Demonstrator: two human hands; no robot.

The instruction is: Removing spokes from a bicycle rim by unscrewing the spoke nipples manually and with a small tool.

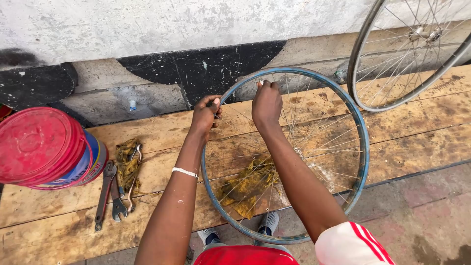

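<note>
The long wooden plank bench [147,142] carries everything. Above its middle stands the round blue metal wheel rim [360,147] with thin spokes; a dirty yellow rag [245,189] lies behind the spokes. At the rim's top, the left hand [205,115] closes on the rim and the right hand [266,103] pinches a spoke end. Left of the rim lies a red-lidded plastic bucket [44,147], closed, contents hidden. Beside it lie grey wrenches [110,194].

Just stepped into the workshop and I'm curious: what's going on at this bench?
A person holds a blue bicycle wheel rim upright against a wooden bench. The left hand and right hand both pinch at spokes near the rim's top. A yellowish rag lies behind the spokes; wrenches and a red bucket sit left.
</note>
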